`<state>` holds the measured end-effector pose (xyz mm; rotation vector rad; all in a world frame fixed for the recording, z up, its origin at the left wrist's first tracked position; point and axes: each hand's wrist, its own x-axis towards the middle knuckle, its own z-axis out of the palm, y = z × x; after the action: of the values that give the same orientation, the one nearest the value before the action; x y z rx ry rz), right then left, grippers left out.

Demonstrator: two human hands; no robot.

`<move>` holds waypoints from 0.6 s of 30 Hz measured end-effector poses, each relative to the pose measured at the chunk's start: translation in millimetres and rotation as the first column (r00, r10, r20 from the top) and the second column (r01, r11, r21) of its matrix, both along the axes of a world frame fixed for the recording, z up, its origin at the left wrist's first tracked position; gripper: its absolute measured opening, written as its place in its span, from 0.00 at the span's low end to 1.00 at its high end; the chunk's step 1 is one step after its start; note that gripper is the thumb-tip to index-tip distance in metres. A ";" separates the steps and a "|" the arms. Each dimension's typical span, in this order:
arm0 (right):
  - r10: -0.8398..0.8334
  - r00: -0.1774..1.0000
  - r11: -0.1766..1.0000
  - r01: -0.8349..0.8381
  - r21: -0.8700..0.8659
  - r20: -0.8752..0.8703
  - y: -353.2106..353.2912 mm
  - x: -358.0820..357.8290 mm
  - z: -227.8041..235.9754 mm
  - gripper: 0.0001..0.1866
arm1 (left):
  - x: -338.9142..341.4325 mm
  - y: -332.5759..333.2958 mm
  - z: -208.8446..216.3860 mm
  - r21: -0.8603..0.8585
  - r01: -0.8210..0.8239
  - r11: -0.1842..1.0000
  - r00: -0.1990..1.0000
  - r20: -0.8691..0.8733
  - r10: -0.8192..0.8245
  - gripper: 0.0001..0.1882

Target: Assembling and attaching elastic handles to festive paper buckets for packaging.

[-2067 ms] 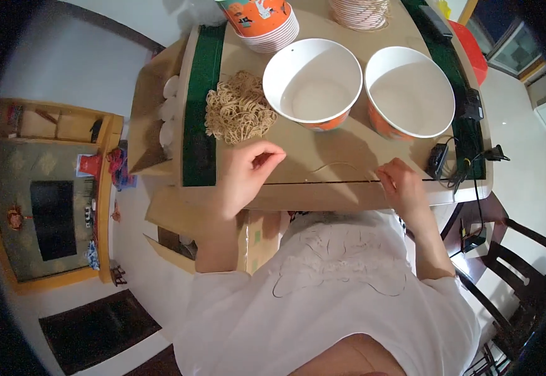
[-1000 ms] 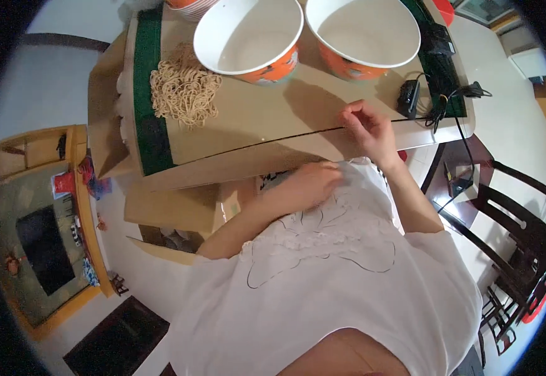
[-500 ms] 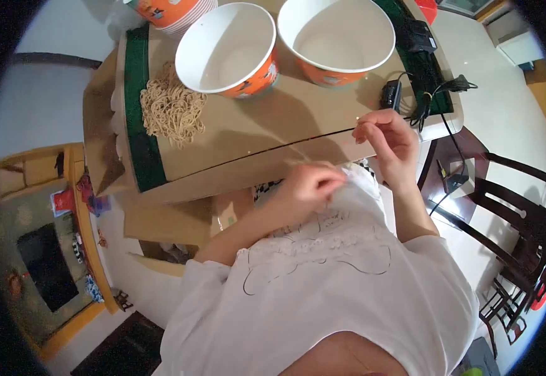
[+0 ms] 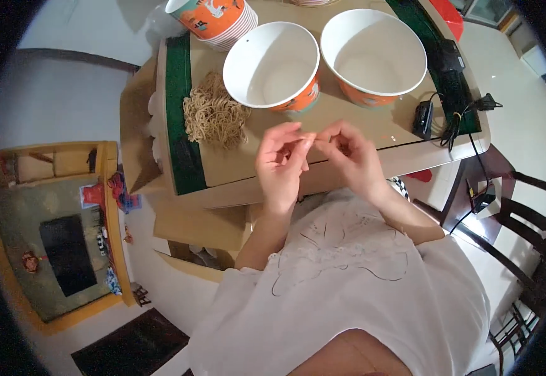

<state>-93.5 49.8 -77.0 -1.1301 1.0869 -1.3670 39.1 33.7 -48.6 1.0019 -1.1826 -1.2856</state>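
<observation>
My left hand (image 4: 280, 164) and my right hand (image 4: 353, 158) meet over the table's near edge. Thumb and forefinger are pinched on each, and the fingertips almost touch. Whatever they pinch is too small to make out. Beyond my left hand lies a tangled heap of thin tan string (image 4: 215, 113). Two large paper buckets stand behind the hands, white inside and orange outside: the left bucket (image 4: 272, 66) and the right bucket (image 4: 373, 56). Both are upright, and no contents show in them.
A stack of nested paper buckets (image 4: 220, 19) leans at the far left. On the right are a black adapter (image 4: 423, 119) and coiled black cable (image 4: 453, 128). Tiny pale bits (image 4: 392, 138) lie near the table edge. Below the table's left side is an open cardboard box (image 4: 191, 229).
My two hands, apart before, have come together at the fingertips. The left has risen from near my shirt; the right has moved left. The view has shifted, so the table sits farther right.
</observation>
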 end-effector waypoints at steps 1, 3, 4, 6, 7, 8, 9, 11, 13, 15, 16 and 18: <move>-0.010 1.000 1.000 0.010 0.002 0.006 -2.4 0.1 -1.1 0.06 | 0.8 -2.6 1.7 -0.045 -0.012 0.999 0.999 0.052 0.014 0.12; -0.056 0.998 0.998 0.056 0.012 0.035 -11.1 -1.9 -3.0 0.04 | 7.9 -20.7 5.0 -0.368 -0.027 0.929 0.919 0.357 0.168 0.15; -0.069 0.997 0.998 0.069 0.016 0.042 -16.9 -3.2 -1.9 0.04 | 13.0 -37.6 8.9 -0.626 0.064 0.777 0.788 0.509 0.345 0.16; -0.106 0.994 0.994 0.106 -0.003 0.041 -30.0 -5.7 0.1 0.04 | 9.8 -65.2 32.6 -0.645 0.299 0.703 0.551 0.718 0.425 0.18; -0.089 0.992 0.996 0.088 0.016 0.090 -35.3 -4.7 -0.1 0.04 | 11.2 -73.6 36.7 -0.559 0.374 0.740 0.507 0.791 0.342 0.18; -0.093 0.991 0.996 0.092 0.013 0.096 -37.9 -3.5 -1.7 0.04 | 14.3 -77.3 38.2 -0.309 0.382 0.871 0.426 0.895 0.131 0.15; -0.066 0.993 0.998 0.063 0.031 0.096 -39.7 -2.2 -4.1 0.04 | 13.0 -74.9 39.7 -0.309 0.388 0.868 0.421 0.897 0.131 0.15; -0.060 0.993 0.997 0.054 0.055 0.106 -44.2 -1.8 -9.1 0.04 | 8.6 -67.5 41.1 -0.179 0.334 0.925 0.507 0.862 -0.017 0.13; -0.034 0.992 0.999 0.032 0.017 0.118 -46.6 -3.1 -13.5 0.04 | 1.6 -61.7 45.6 -0.118 0.324 0.939 0.573 0.814 -0.096 0.11; -0.028 0.988 0.999 0.033 -0.028 0.154 -46.0 -0.2 -21.8 0.05 | -0.1 -58.6 43.9 -0.057 0.350 0.935 0.575 0.801 -0.167 0.13; -0.011 0.983 0.996 0.026 -0.083 0.183 -46.0 1.2 -24.5 0.05 | 0.5 -58.9 42.5 -0.052 0.351 0.935 0.573 0.802 -0.171 0.13; 0.010 0.972 1.000 -0.004 -0.025 0.234 -42.6 -0.8 -23.4 0.04 | 2.1 -60.0 39.0 -0.061 0.339 0.939 0.597 0.785 -0.165 0.14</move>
<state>-94.3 7.2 -100.4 -0.9603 0.8970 -1.4699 41.2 -26.2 -9.7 1.3156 -2.1551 -0.8939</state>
